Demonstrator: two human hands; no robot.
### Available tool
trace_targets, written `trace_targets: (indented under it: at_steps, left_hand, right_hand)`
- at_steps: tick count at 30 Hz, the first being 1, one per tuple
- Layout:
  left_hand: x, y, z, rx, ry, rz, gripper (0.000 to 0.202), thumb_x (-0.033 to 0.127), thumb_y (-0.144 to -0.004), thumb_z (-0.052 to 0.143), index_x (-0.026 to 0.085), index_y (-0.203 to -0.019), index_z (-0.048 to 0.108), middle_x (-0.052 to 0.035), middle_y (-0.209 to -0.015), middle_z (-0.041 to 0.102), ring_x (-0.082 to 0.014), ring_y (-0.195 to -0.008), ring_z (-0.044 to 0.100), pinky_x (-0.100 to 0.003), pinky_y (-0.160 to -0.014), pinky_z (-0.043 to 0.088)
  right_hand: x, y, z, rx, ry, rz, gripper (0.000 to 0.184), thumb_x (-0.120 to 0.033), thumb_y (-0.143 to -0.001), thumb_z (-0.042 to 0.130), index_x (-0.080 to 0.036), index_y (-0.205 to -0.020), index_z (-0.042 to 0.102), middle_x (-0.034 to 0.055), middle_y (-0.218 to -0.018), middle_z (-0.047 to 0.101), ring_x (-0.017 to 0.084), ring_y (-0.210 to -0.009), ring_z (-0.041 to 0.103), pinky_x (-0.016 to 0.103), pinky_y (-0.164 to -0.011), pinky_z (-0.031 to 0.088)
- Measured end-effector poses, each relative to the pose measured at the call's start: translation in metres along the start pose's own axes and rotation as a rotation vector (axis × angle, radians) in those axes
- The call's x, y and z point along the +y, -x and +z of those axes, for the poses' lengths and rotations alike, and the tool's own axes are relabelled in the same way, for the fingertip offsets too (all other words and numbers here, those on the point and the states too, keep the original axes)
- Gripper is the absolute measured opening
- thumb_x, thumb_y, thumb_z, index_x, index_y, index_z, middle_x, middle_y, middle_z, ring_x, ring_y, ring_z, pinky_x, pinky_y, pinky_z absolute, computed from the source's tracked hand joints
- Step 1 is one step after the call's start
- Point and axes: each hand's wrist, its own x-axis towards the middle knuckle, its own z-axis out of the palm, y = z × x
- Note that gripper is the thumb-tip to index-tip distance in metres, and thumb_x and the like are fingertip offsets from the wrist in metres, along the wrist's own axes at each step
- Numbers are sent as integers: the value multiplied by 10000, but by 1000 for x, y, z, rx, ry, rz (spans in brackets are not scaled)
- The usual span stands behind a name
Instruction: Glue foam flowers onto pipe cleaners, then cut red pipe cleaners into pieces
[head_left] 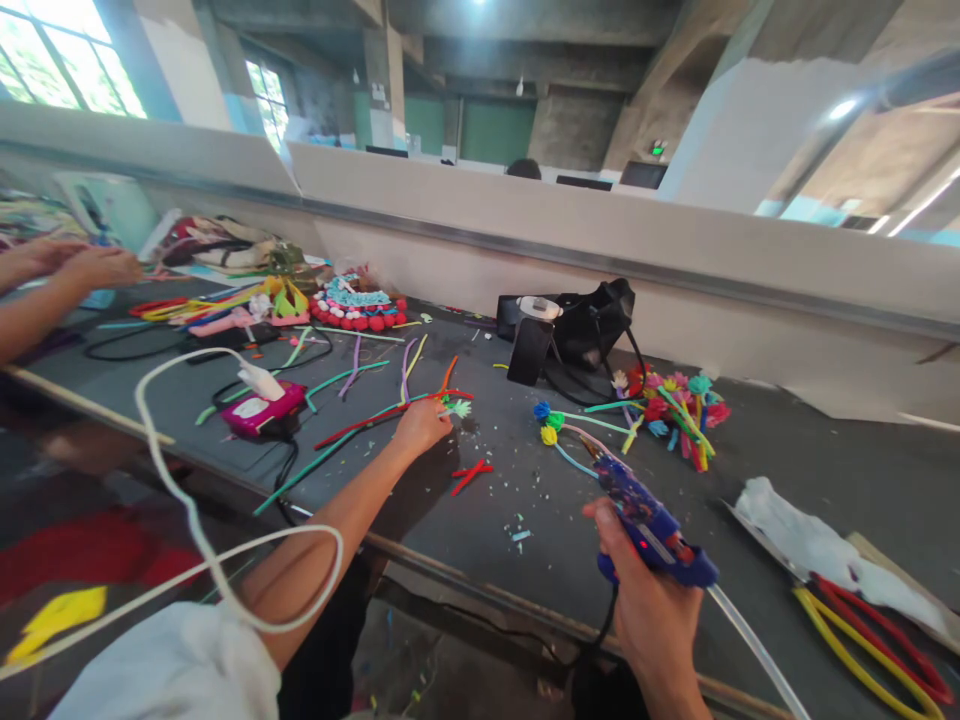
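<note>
Dark grey matte table (pixel 450 550), scrap-specked. Long straight fuzzy rods (pixel 300 480), teal and red, lie left of centre, seemingly unworked. Multicoloured fuzzy-stemmed bunch with fluffy heads (pixel 679 410), right side, looks done. Blue hard-plastic glue gun (pixel 649 525): right hand (pixel 652 610) wraps its handle; can't tell if trigger's pressed. Three round tufted stems in blue, green, yellow (pixel 555 421) near its nozzle, apparently finished. Short crossed red fuzzy pieces (pixel 471 474), seemingly unattached. Pale-green frilled tuft (pixel 460 408), mid-table, pinched in left hand's (pixel 421 428) grip, probably part-made.
</note>
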Motion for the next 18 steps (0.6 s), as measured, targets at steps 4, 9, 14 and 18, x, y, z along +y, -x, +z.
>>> trace_targets:
  at_steps: [4, 9, 14, 18]
  left_hand:
    - [14, 8, -1, -15, 212, -71, 206, 192, -670, 618, 189, -513, 484, 36, -492, 376, -123, -536, 406, -255, -546, 250]
    - [51, 43, 5, -232, 560, -87, 185, 357, -757, 597, 191, -726, 522, 90, -521, 271, -71, -442, 225, -233, -455, 224]
    - [87, 87, 16, -615, 1048, -132, 342, 415, -672, 746, 196, -730, 489, 125, -531, 206, -40, -447, 122, -201, -418, 121]
    - [99, 99, 23, -839, 1271, -211, 368, 334, -622, 834, 167, -720, 521, 135, -492, 221, -20, -437, 103, -196, -416, 61]
  right_hand:
    - [3, 0, 1, 3, -10, 12, 370, -458, -654, 821, -173, -875, 739, 58, -864, 738, 195, -777, 657, 293, -676, 495]
    - [0, 1, 17, 29, -160, 53, 312, -363, -606, 862, -176, -824, 741, 31, -809, 729, 169, -725, 654, 277, -662, 506]
    - [-4, 5, 33, -80, -213, 64, 273, -331, -615, 842, -174, -811, 734, 45, -833, 739, 170, -714, 658, 289, -662, 529]
    - [4, 6, 32, -95, -173, 46, 335, -344, -624, 840, -173, -886, 722, 55, -861, 742, 190, -745, 674, 333, -711, 554]
